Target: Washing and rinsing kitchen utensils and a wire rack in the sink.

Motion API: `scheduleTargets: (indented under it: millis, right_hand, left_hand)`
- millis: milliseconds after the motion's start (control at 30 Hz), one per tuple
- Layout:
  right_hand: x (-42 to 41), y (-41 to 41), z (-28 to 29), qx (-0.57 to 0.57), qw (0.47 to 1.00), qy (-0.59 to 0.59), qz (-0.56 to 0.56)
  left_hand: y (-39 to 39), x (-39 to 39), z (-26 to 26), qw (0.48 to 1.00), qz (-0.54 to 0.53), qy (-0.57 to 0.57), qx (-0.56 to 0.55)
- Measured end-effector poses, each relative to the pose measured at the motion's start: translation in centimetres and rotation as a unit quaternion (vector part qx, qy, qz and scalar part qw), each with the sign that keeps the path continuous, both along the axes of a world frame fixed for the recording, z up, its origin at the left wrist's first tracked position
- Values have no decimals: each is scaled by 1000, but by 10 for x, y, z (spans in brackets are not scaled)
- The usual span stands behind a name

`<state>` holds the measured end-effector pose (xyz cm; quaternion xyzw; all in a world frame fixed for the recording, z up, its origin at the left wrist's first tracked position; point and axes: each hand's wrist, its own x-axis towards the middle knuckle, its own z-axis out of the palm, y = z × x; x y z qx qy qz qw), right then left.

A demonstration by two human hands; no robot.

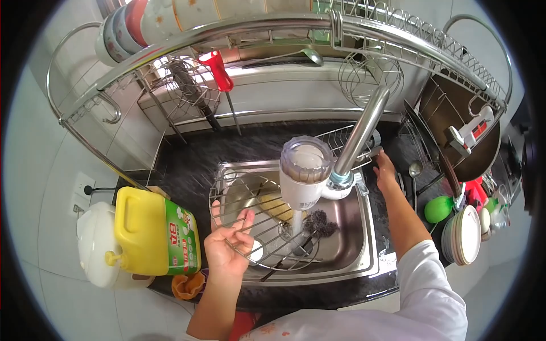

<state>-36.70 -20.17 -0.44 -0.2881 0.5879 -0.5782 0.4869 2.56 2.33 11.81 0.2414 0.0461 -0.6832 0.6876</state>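
Note:
My left hand [230, 247] grips the near left rim of a round wire rack [256, 221], holding it tilted over the stainless steel sink [354, 255]. Water [297, 221] runs from a white tap filter [301, 187] with a clear top, passing down by the rack. My right hand [385, 170] reaches behind the sink's right corner. Its fingertips meet a grey metal piece [375, 151], perhaps the tap lever, beside the steel tap pipe [362, 128]; whether they grip it is unclear. Through the wires show a dark scouring pad [320, 223] and a yellowish scrubbing pad [275, 205].
A yellow detergent jug [143, 230] stands left of the sink, near an orange cup-like item [187, 286]. A steel dish rack [264, 25] arches overhead with bowls [117, 38]. Stacked plates [463, 238], a green bottle [438, 209] and a wok [460, 128] occupy the right.

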Motion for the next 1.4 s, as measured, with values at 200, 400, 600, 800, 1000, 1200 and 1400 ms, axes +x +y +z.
scheduleTargets:
  millis: [200, 400, 600, 800, 1000, 1200, 1400]
  right_hand:
    - [16, 40, -3, -32, 996, 51, 64]
    - [109, 139, 34, -162, 842, 90, 506]
    - [163, 177, 70, -225, 736, 197, 608]
    - [169, 188, 75, -235, 772, 208, 552]
    - [163, 200, 84, -155, 817, 127, 540]
    - [157, 204, 105, -118, 825, 120, 540]
    - [161, 212, 119, -117, 828, 131, 532]
  left_hand:
    - [-2, 0, 21, 997, 38, -23, 63]
    - [-20, 0, 12, 993, 86, -7, 85]
    - [-21, -2, 11, 987, 119, 22, 102]
    - [-10, 9, 4, 995, 40, 42, 79]
    - [4, 26, 19, 997, -67, -3, 41]
    - [24, 25, 1, 970, -91, -225, -1]
    - [32, 23, -59, 883, -76, -463, 26]
